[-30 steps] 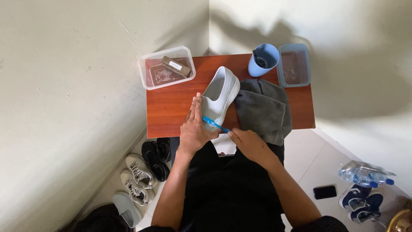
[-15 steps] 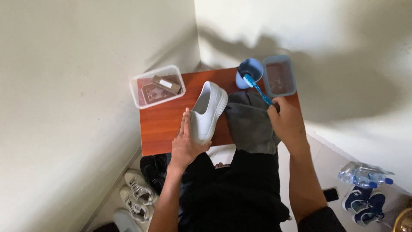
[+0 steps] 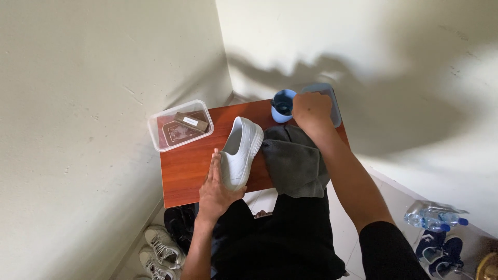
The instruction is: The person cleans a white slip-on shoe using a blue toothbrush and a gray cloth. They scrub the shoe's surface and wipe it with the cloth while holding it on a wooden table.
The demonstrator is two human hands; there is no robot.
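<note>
Clear plastic box [image 3: 180, 125] sits at the tabletop's [image 3: 189, 168] far left corner. Left hand [image 3: 217, 188] lies flat, fingers together, holding the white shoe [image 3: 239, 151], which points away from the near edge. Right hand [image 3: 310, 111] is curled shut by the blue cup [image 3: 282, 105] at the far edge; what it grips is hidden.

Room corner, two plain off-white walls [image 3: 93, 78] meeting above a small reddish-brown wooden table [image 3: 184, 173] pushed into it. Dark soft shadows fall on the right wall [image 3: 394, 62], light from behind the viewer. Floor [image 3: 358, 243] is pale tile with visible grout lines. White sneakers [image 3: 158, 251] and a black pair [image 3: 179, 223] lie under the table's left edge. At right on the floor: plastic water bottles [image 3: 433, 218] in wrap, dark blue sneakers [image 3: 441, 251] just beside them.
</note>
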